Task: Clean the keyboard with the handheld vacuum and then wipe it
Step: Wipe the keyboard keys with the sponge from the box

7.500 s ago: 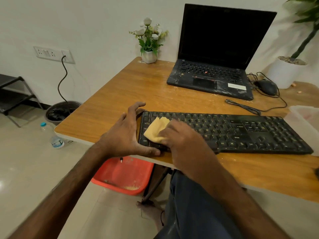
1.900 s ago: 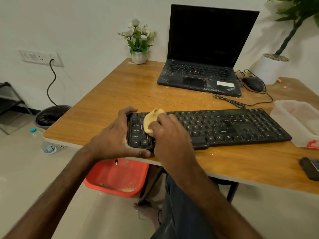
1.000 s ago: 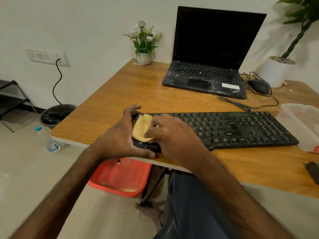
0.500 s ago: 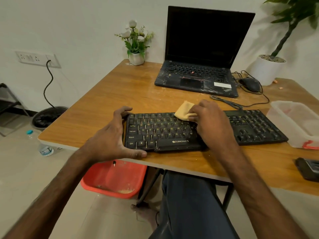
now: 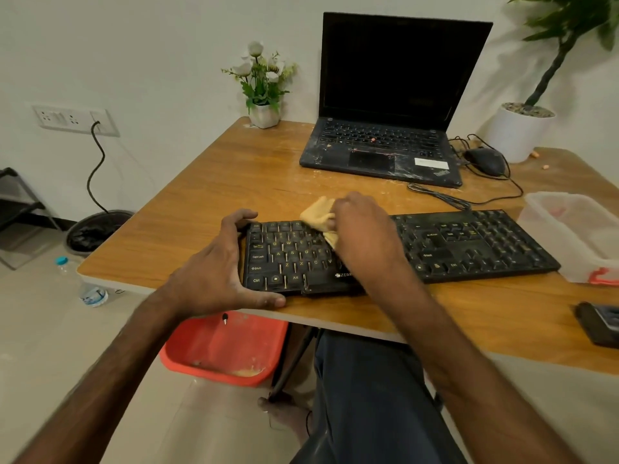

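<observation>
A black keyboard (image 5: pixel 469 244) lies along the near edge of the wooden table (image 5: pixel 207 192). My left hand (image 5: pixel 214 272) clamps the keyboard's left end, thumb on the front edge, fingers curled over the back corner. My right hand (image 5: pixel 365 234) presses a folded yellow cloth (image 5: pixel 316 216) onto the upper rows of keys, left of the middle. Most of the cloth is hidden under my fingers. A dark device (image 5: pixel 599 324), possibly the handheld vacuum, lies at the table's right edge, cut off by the frame.
A black laptop (image 5: pixel 385 152) stands open at the back, with a mouse (image 5: pixel 485 160) and cables to its right. A translucent plastic box (image 5: pixel 576 229) touches the keyboard's right end. A flower pot (image 5: pixel 264 112) sits at the back left. A red tub (image 5: pixel 224 349) is under the table.
My right hand carried the cloth from the keyboard's left end rightward to the middle top rows, then slid back a little to the left. My left hand kept its hold.
</observation>
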A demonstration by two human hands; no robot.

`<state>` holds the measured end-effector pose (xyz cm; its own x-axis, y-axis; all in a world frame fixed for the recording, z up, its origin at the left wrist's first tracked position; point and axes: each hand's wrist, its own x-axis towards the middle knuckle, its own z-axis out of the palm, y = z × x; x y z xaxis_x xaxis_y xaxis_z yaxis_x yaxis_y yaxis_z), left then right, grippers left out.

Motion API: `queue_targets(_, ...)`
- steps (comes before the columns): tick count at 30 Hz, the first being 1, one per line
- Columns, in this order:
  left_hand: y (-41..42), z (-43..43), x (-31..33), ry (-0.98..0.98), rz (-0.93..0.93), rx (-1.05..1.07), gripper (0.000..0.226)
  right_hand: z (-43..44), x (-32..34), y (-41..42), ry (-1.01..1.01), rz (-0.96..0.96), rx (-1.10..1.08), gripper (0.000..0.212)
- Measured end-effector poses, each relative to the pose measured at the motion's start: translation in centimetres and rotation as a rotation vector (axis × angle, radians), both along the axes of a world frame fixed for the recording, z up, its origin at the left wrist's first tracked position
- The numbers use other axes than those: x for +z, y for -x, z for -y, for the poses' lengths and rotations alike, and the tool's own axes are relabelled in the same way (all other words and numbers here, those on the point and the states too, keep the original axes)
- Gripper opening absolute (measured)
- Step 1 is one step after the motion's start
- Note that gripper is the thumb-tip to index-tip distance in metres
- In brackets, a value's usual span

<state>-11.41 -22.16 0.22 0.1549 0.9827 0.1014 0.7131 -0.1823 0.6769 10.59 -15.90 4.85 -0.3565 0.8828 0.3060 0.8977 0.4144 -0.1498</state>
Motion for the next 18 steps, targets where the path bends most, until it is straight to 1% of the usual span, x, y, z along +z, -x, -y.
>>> queue_targets(2, -0.1, 0.0, 0.0, 0.0, -0.012, 0.002, 0.134, -0.5, 0.2, -2.2, -0.019, 0.023, -0.109, 0.03)
queue_targets(4, -0.2, 0.0, 0.0, 0.002, -0.021, 0.003, 0.134, -0.1, 0.1, -2.1, -0.006, 0.026, -0.126, 0.034)
queue_targets(7, -0.3, -0.1, 0.2, 0.002, -0.032, -0.006, 0.133, 1.3, 0.0, 1.2, 0.045, -0.06, -0.051, 0.041)
queue_targets(9, -0.4, 0.0, 0.2, 0.003, -0.031, -0.005, 0.132, 2.2, -0.2, 3.9, 0.06, -0.11, 0.041, 0.041)
queue_targets(12, -0.3, 0.2, 0.2, -0.012, -0.009, 0.0, 0.128, 2.6, -0.2, 5.9, 0.051, -0.05, 0.189, 0.036)
queue_targets(13, -0.2, 0.2, 0.3, -0.014, -0.009, 0.0, 0.127, 2.4, -0.2, 5.5, 0.095, -0.056, 0.214, 0.035)
queue_targets(15, -0.1, 0.3, 0.3, -0.014, -0.012, 0.004, 0.128, 1.7, 0.5, 3.5, 0.274, -0.204, 0.212, 0.033)
queue_targets(16, -0.2, 0.2, 0.3, -0.011, -0.014, 0.008, 0.13, 1.3, 1.0, 2.0, 0.351, -0.331, 0.199, 0.032)
queue_targets(18, -0.1, 0.1, 0.2, -0.008, -0.018, 0.01, 0.134, 0.5, 2.2, -1.0, 0.398, -0.549, 0.16, 0.022)
